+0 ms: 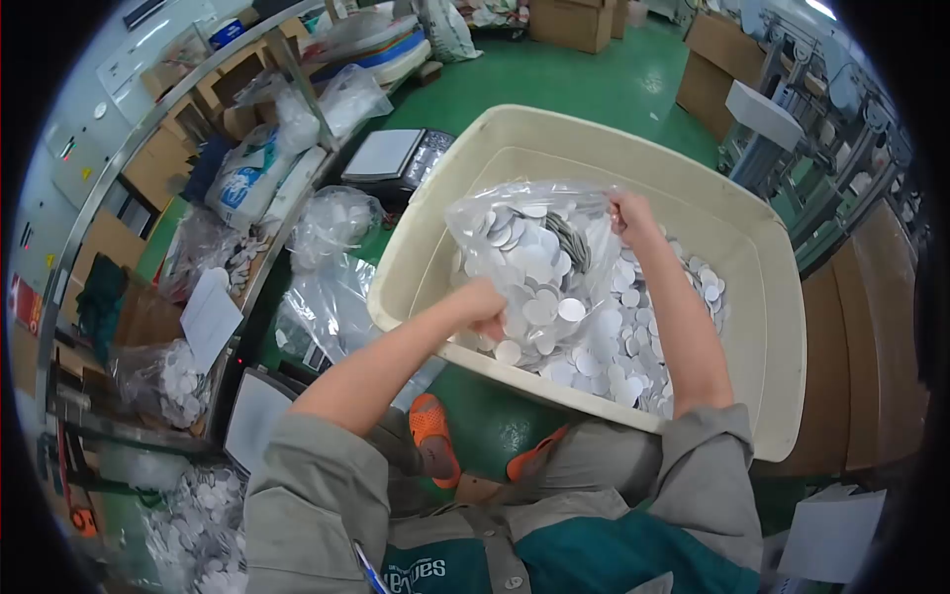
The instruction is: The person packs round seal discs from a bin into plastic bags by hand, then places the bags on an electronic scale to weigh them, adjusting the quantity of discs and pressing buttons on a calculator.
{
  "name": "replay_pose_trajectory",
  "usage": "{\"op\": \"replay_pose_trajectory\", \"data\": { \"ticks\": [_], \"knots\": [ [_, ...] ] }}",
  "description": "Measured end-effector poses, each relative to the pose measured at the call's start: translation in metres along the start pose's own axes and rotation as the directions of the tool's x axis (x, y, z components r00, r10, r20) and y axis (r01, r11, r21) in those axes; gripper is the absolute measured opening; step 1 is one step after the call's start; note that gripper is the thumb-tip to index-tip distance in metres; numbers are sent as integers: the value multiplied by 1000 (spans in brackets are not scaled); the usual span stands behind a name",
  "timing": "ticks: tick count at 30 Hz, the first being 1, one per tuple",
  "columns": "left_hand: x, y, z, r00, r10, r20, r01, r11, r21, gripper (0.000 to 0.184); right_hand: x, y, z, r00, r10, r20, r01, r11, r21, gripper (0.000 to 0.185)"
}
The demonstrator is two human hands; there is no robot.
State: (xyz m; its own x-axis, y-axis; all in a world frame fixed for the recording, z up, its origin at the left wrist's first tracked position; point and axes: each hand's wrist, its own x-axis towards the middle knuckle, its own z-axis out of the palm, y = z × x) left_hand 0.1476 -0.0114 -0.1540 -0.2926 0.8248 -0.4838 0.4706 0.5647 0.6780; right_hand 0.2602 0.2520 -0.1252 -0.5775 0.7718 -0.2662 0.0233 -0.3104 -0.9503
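Observation:
A large cream tub (772,297) stands in front of me, with many round pale discs (618,342) lying loose in it. Inside the tub is a clear plastic bag (539,262), its lower part full of the same discs. My right hand (631,216) is closed on the bag's edge at the upper right. My left hand (482,305) is closed at the bag's lower left side, over the near rim; its fingertips are partly hidden by the hand and plastic.
Scales (391,156) sit left of the tub. A metal-edged bench (262,267) at left holds plastic bags and discs. Cardboard boxes (569,22) stand on the green floor behind. Machinery (821,119) is at the right. More bagged discs (203,530) lie at the lower left.

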Motion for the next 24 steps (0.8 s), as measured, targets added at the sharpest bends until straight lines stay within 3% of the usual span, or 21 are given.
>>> {"op": "replay_pose_trajectory", "data": {
  "ticks": [1,2,3,5,6,7,9,10,14,15,18,20,23,24],
  "knots": [
    [-11,19,-9,986,161,-46,-159,986,43,30,5,-6,-2,1000,-14,20,14,1000,-3,14],
    [-21,39,-18,981,-30,-190,-36,942,-334,23,9,-12,-7,993,82,82,-103,947,303,11],
    [-32,54,-33,961,-82,-263,-81,828,-554,21,14,-18,-11,972,155,175,-228,789,571,13],
    [-60,85,-70,903,-103,-418,-234,698,-676,15,9,-41,-11,971,132,201,-236,686,689,14],
    [-61,84,-92,880,-94,-465,-305,639,-706,15,4,-53,-7,983,73,167,-169,706,688,17],
    [-64,84,-110,860,-144,-489,-357,516,-779,15,-12,-67,-1,990,74,123,-142,654,743,18],
    [-82,86,-148,716,-58,-696,-641,341,-688,15,-11,-84,-15,980,48,191,-187,537,823,18],
    [-90,90,-158,740,-113,-663,-591,364,-720,17,-27,-97,-17,994,5,114,-98,541,835,16],
    [-96,92,-168,703,63,-708,-651,458,-606,16,-55,-127,-22,993,-102,-60,103,500,860,11],
    [-99,96,-169,691,70,-719,-661,465,-590,14,-59,-135,-19,978,-119,-173,209,477,854,10],
    [-108,107,-172,673,96,-733,-670,500,-549,12,-59,-156,-25,964,-169,-203,259,448,856,10],
    [-103,113,-179,658,101,-746,-712,407,-573,12,-63,-167,-25,957,-172,-234,290,505,813,10],
    [-102,136,-180,619,79,-781,-746,371,-553,13,-66,-177,-22,890,-73,-450,415,540,732,11],
    [-101,142,-181,606,97,-789,-763,349,-544,14,-65,-176,-25,901,-84,-426,408,499,764,9]
  ]
}}
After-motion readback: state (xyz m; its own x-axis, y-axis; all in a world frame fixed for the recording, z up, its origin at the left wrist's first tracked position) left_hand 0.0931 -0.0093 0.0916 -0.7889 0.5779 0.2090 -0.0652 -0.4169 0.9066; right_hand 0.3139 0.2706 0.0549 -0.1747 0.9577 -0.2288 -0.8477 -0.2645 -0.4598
